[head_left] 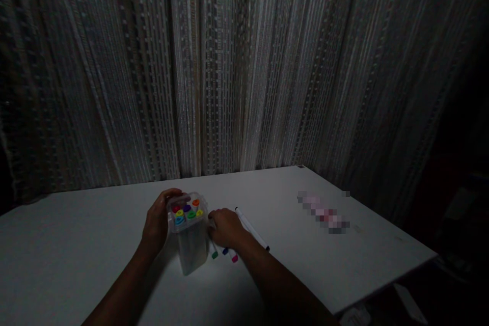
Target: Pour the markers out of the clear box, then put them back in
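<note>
A clear plastic box (192,252) stands upright on the white table, with several markers (187,212) in it, their red, yellow, purple, orange, green and blue ends showing at the top. My left hand (157,219) is wrapped round the box's left and far side. Close to the box's right side is my right hand (225,226), its fingers curled; whatever they hold is hidden. Below that hand, loose markers with a green cap (214,254), a blue cap (225,251) and a pink cap (234,259) lie on the table. A white marker (252,229) with dark ends lies just beyond my right wrist.
The white table (95,234) stretches to both sides. On its right part lies a pixelated pinkish object (324,212), its kind unreadable. A patterned curtain (229,71) hangs behind the table. The table's right edge (385,219) borders a dark area. The room is dim.
</note>
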{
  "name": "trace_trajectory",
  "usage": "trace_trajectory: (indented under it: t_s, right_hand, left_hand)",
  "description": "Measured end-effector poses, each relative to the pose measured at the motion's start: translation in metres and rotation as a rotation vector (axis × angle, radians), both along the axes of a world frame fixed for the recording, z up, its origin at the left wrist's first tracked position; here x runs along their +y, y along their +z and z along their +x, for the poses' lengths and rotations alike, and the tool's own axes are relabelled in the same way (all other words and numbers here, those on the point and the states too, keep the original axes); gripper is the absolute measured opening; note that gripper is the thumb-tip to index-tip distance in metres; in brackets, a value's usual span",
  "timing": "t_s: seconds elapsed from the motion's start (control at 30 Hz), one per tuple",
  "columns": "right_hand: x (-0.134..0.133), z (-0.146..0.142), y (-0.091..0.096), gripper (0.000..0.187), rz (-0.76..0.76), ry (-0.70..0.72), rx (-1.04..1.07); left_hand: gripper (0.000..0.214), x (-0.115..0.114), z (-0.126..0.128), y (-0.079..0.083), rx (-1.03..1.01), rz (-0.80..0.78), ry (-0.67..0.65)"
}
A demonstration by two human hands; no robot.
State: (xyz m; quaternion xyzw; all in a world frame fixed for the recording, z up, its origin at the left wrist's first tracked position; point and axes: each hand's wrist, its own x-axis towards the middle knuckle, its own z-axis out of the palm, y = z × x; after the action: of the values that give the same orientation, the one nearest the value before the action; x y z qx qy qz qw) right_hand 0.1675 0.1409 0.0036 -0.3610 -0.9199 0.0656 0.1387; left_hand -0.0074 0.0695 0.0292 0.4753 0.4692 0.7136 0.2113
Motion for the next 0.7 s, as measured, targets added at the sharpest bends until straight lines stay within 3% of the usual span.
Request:
trace_trajectory:
  t_s: [0.13,0.27,0.5,0.7]
  right_hand:
    - [0.001,0.000,-0.001,0.035,0.014,-0.041,0.015]
    - [0.001,0.002,0.001,0.034,0.005,-0.087,-0.008]
    - [0.002,0.003,0.002,0.034,-0.040,-0.127,-0.047]
    - [0.001,0.003,0.000,0.036,-0.033,-0.125,-0.039]
  left_hand:
    - [0.063,-0.004,-0.004,-0.006,-0.093,-0.011,-0.120]
    - [0.060,-0.002,-0.009,-0.003,-0.115,0.003,-0.193]
    - [0.092,-0.016,-0.004,0.006,0.105,0.009,-0.310]
    - [0.087,-0.016,-0.002,0.005,0.025,-0.029,-0.338]
